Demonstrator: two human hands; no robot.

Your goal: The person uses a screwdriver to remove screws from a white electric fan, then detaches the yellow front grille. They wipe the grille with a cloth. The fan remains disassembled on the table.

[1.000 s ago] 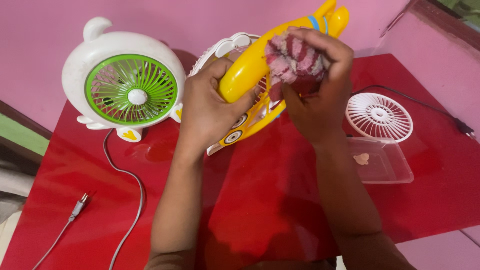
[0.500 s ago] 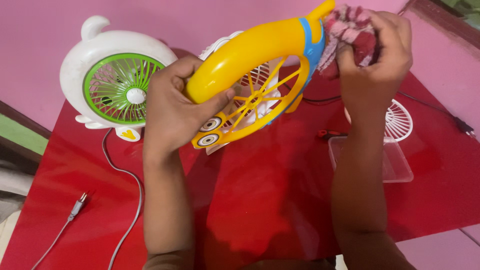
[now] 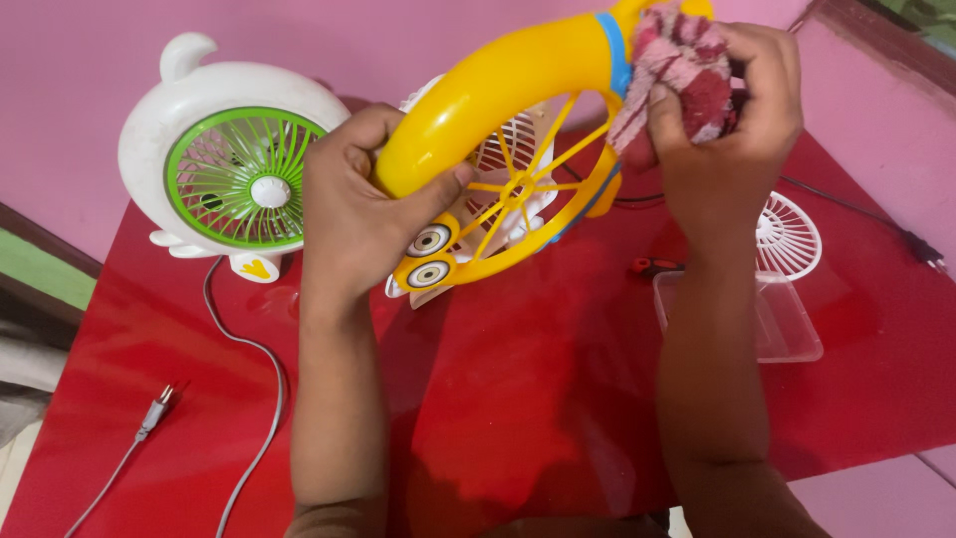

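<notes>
My left hand [image 3: 363, 204] grips the rim of a yellow round fan housing [image 3: 498, 80] with a blue band, thin spokes and two cartoon eyes, held tilted above the red table [image 3: 518, 399]. My right hand [image 3: 732, 110] clutches a red and white cloth [image 3: 682, 65] pressed against the housing's upper right end near the blue band. Behind the housing, a white grille part [image 3: 508, 149] shows through the spokes.
A white desk fan with a green grille [image 3: 234, 174] stands at the back left; its grey cable [image 3: 254, 379] runs to a plug [image 3: 154, 408] near the front left. A white round grille [image 3: 792, 234], a clear plastic lid [image 3: 762, 314] and a dark cable [image 3: 876, 224] lie at right. Pink wall behind.
Both hands have lifted the yellow housing and turned its open side toward me. The cloth has slid from the housing's middle out to its upper right end.
</notes>
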